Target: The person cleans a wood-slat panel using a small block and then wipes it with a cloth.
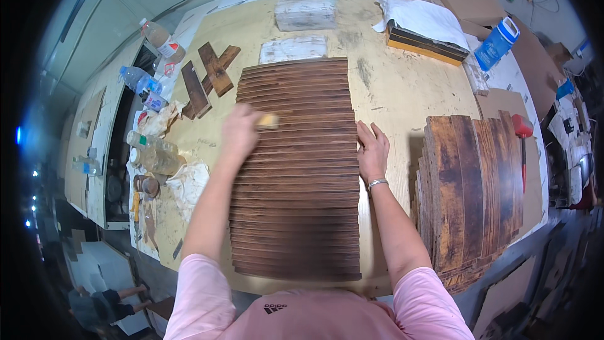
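A tall row of dark brown wooden strips, laid edge to edge crosswise, fills the middle of the table before me. Over its upper left part, my left hand is closed round a small yellowish block, perhaps a sponge; motion blur hides its exact kind. The block is at the strips' top surface. My right hand lies against the right edge of the row, fingers apart and holding nothing, with a bracelet on its wrist.
A stack of brown boards stands at right, near a red-headed tool. Loose wood pieces, bottles and crumpled cloths line the left. Wrapped blocks, a cloth-topped box and a blue jug stand farther back.
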Demonstrator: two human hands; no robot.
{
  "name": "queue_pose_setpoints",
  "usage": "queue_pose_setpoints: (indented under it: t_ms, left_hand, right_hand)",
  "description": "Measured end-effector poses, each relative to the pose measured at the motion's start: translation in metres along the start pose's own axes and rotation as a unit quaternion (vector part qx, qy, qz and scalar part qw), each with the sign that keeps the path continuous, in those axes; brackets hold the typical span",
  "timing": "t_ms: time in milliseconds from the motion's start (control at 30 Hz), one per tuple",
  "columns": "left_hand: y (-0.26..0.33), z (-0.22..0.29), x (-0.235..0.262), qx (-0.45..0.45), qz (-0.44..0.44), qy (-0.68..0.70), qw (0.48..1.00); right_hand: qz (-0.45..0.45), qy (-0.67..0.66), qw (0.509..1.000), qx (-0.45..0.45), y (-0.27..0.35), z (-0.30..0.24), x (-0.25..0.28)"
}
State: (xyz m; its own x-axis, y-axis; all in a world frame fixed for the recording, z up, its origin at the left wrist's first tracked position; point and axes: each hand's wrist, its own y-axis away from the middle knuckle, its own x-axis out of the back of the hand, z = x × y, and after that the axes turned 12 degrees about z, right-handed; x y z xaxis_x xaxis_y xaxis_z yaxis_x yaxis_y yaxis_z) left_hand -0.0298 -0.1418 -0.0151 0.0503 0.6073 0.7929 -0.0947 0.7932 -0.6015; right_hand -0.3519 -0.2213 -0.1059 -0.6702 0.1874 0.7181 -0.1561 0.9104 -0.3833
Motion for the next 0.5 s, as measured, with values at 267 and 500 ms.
queue_pose_setpoints:
  t_ms: [267, 500]
  left_hand:
    - [-0.001, 0.037, -0.004, 0.000, 0.079, 0.058, 0.995]
    - [0.002, 0.031, 0.000, -0.056, -0.007, 0.046, 0.997]
  right_hand:
    - [0.004, -0.001, 1.000, 0.001, 0.001, 0.004, -0.005]
    - [0.009, -0.002, 1.000, -0.001, 0.000, 0.004, -0.001]
